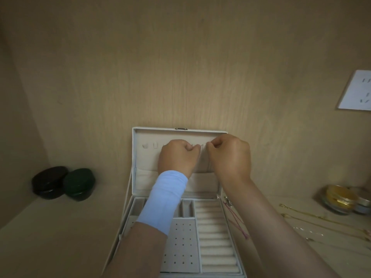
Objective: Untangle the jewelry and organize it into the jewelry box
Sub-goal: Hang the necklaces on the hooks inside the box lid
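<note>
A cream jewelry box (217, 227) stands open in front of me, its upright lid (144, 157) leaning against the wooden back wall. Both hands are raised to the row of hooks inside the lid. My left hand (177, 157), with a light blue band on the wrist, is curled with thumb and fingers pinched together. My right hand (230, 155) is curled the same way, close beside it. Something very thin seems to hang between the two pinches, too faint to identify. Gold chains (313, 217) lie loose on the shelf to the right. A pink cord (236, 219) lies by the box's right edge.
Two dark round lidded jars, one brown (50, 182) and one green (79, 183), stand at the left. A glass dish with yellow contents (339, 197) and small tins sit at the far right. A white wall socket (356, 91) is mounted on the back wall.
</note>
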The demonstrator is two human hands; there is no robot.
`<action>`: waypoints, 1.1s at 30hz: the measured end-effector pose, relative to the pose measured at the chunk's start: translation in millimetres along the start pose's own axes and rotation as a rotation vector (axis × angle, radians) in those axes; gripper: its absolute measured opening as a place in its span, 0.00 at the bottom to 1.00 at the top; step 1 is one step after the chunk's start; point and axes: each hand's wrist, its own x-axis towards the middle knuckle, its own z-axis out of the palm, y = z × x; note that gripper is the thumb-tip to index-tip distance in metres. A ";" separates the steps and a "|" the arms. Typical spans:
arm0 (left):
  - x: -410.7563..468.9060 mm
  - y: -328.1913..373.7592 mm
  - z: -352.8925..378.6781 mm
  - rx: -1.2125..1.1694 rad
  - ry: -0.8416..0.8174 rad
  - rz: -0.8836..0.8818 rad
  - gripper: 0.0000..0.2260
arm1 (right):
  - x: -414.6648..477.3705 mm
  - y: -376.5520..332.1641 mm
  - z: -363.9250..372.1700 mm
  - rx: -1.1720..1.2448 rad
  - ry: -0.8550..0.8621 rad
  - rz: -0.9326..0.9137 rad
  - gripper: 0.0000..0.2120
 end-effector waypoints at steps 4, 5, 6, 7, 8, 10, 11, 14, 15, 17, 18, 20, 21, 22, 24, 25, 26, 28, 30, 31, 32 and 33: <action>-4.2 -3.7 -4.6 0.043 -0.050 -0.001 0.16 | -5.1 5.5 -1.1 -0.007 -0.022 -0.072 0.03; -5.2 -5.3 -6.7 0.047 -0.098 -0.009 0.15 | -6.7 7.2 -1.9 0.001 -0.039 -0.090 0.03; -6.5 -6.7 -8.3 0.030 -0.159 -0.021 0.14 | -8.9 9.4 -2.4 0.009 -0.062 -0.103 0.03; -8.5 -7.1 -10.2 -0.014 -0.224 -0.040 0.13 | -12.5 11.4 -3.6 0.016 -0.089 -0.111 0.06; -11.1 -7.6 -11.8 -0.078 -0.283 -0.061 0.12 | -16.8 14.2 -3.9 0.031 -0.113 -0.112 0.09; -15.8 -7.4 -15.9 -0.201 -0.371 -0.086 0.09 | -26.8 18.6 -5.6 0.109 -0.155 -0.069 0.11; -17.8 -6.2 -18.5 -0.239 -0.416 -0.089 0.08 | -30.6 20.5 -6.3 0.156 -0.190 -0.014 0.10; -22.5 -0.6 -26.7 -0.283 -0.535 -0.084 0.06 | -32.2 20.4 -11.2 0.302 -0.420 0.215 0.06; -23.8 1.3 -29.2 -0.287 -0.560 -0.077 0.07 | -31.9 19.2 -15.1 0.366 -0.531 0.277 0.06; -25.2 5.2 -32.7 -0.266 -0.592 -0.047 0.07 | -32.4 17.2 -24.0 0.476 -0.740 0.350 0.08; -26.3 6.7 -34.0 -0.238 -0.603 -0.024 0.08 | -33.0 17.1 -27.3 0.499 -0.822 0.357 0.08; -27.4 8.6 -36.2 -0.144 -0.609 0.043 0.08 | -34.1 20.3 -30.7 0.481 -0.911 0.313 0.09; -27.0 8.8 -37.2 -0.095 -0.594 0.072 0.08 | -33.8 21.6 -31.9 0.463 -0.908 0.280 0.08; -26.1 7.7 -37.3 -0.061 -0.565 0.082 0.08 | -32.6 23.5 -32.6 0.446 -0.879 0.254 0.07; -23.4 3.1 -36.5 -0.052 -0.495 0.047 0.07 | -29.2 25.5 -36.6 0.398 -0.827 0.214 0.06; -22.7 0.7 -35.3 -0.069 -0.475 0.015 0.06 | -27.4 25.7 -40.0 0.363 -0.811 0.184 0.06; -22.6 -1.3 -33.1 -0.085 -0.478 -0.018 0.05 | -25.4 25.6 -43.0 0.331 -0.789 0.144 0.06; -25.0 -2.4 -26.7 -0.126 -0.549 -0.070 0.06 | -21.1 26.0 -48.5 0.280 -0.718 0.050 0.06; -30.6 0.6 -19.3 -0.232 -0.659 -0.110 0.09 | -17.4 25.2 -53.2 0.239 -0.654 -0.033 0.07; -33.7 3.3 -16.4 -0.293 -0.713 -0.129 0.10 | -16.0 25.1 -55.2 0.228 -0.628 -0.067 0.07; -36.3 5.2 -14.5 -0.340 -0.759 -0.141 0.10 | -14.5 25.5 -55.1 0.224 -0.600 -0.088 0.06; -38.4 6.5 -13.3 -0.357 -0.796 -0.142 0.09 | -13.4 25.8 -55.6 0.230 -0.569 -0.095 0.06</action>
